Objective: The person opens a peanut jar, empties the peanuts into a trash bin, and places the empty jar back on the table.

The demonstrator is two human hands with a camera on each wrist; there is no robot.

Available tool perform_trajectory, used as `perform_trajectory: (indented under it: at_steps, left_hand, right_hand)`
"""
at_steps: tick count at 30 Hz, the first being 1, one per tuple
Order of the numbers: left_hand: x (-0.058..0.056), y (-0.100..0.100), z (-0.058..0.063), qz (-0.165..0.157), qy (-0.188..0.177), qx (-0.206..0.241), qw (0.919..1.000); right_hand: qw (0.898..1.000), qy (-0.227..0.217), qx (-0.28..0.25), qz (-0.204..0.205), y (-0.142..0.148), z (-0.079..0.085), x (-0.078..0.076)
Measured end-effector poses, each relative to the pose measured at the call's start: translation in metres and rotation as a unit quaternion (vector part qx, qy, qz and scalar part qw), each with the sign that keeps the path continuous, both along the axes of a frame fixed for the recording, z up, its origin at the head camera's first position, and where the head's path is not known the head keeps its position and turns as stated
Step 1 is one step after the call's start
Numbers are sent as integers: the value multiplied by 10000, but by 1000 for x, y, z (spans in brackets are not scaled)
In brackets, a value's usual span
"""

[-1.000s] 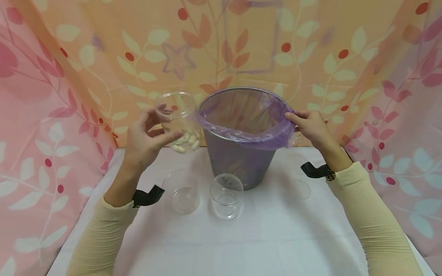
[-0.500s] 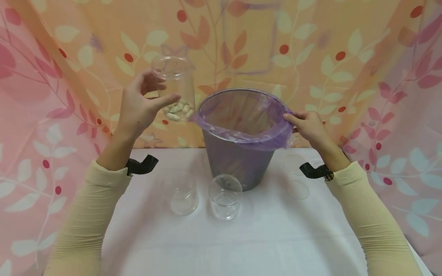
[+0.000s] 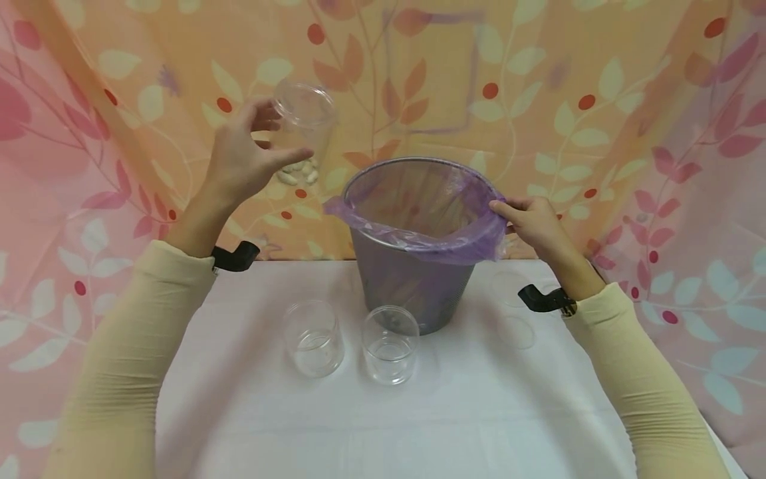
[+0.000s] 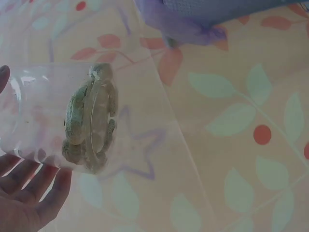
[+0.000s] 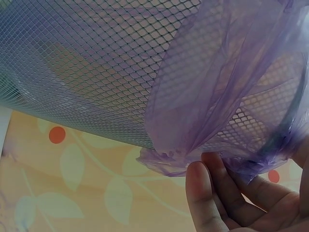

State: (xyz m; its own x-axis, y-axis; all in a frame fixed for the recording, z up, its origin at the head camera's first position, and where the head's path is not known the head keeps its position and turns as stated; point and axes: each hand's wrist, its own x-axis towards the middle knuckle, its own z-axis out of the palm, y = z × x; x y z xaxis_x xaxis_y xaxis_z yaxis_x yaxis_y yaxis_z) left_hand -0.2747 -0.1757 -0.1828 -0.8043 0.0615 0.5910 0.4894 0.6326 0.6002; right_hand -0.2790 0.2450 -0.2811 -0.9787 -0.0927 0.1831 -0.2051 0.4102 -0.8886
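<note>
My left hand grips a clear plastic jar raised to the left of the wastebasket, above its rim. Several unshelled peanuts lie at the jar's bottom, and the jar leans slightly. At the right side of the grey mesh wastebasket, my right hand pinches the edge of a purple plastic bag. That bag lines the basket and is folded over its rim, with a loose flap sticking out at the left. The right wrist view shows thumb and fingers at the gathered plastic.
Two clear jars, a left one and a right one, stand upright in front of the wastebasket. Thin clear round lids lie to its right on the white tablecloth. Patterned curtains hang close behind and at both sides.
My left hand has lifted the jar of peanuts upward from beside the wastebasket's rim and tilted it slightly. My right hand stays at the bag's edge.
</note>
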Motion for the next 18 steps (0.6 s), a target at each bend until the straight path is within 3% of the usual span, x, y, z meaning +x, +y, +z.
perform_trajectory:
  at_steps: [5, 9, 18]
  left_hand:
    - [-13, 3, 4, 119, -23, -408, 9991]
    - [-23, 9, 1, 95, 208, -749, 9969]
    - [-30, 14, -11, -37, 224, -1413, 9897]
  right_hand:
    - [10000, -7, 76, 1, 1, 0, -1]
    - [10000, 2, 6, -20, 4, -1, -2]
    - [10000, -45, -87, -3, 3, -1, 2]
